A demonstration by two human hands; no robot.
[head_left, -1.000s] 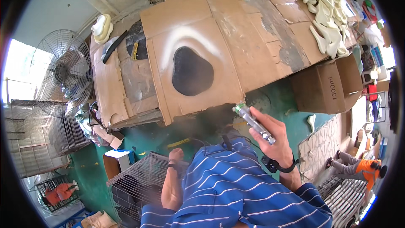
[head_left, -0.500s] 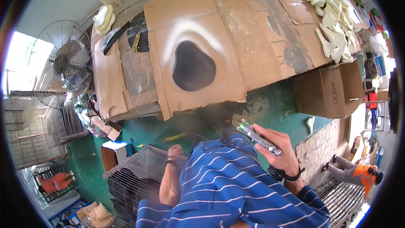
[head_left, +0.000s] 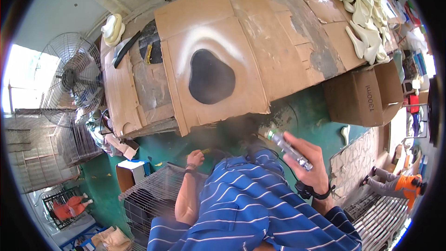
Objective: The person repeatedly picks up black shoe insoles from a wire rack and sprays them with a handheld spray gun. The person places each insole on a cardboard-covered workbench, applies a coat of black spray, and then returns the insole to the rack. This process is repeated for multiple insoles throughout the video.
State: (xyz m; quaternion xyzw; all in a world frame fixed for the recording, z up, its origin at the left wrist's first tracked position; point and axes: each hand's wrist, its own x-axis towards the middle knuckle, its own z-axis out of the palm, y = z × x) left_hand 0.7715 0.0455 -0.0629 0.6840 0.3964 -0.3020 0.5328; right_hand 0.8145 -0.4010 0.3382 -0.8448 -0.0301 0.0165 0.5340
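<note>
My right hand (head_left: 310, 160) is closed around a silvery, see-through-looking cylinder (head_left: 290, 150) with a green end. It is held in front of my body, over the green floor; its exact kind is unclear. My left hand (head_left: 195, 158) hangs low beside my body with curled fingers, and nothing shows in it. Ahead of both hands, a cardboard sheet (head_left: 160, 16) lies on the cardboard-covered table (head_left: 260, 14). On it is a dark grey, rounded-triangular shape (head_left: 211, 78), with a white sprayed-looking arc (head_left: 204, 31) around its far side. Neither hand touches the table.
White saddle-shaped pieces (head_left: 364, 23) pile up at the table's far right. An open carton (head_left: 355, 95) stands below them. To the left are a large fan (head_left: 69, 76) and a wire rack (head_left: 153, 186). Another person (head_left: 395, 183) is at the right.
My right hand has shifted slightly right with the cylinder, which now points more steeply. My left hand has moved slightly up. The camera view has tilted a little.
</note>
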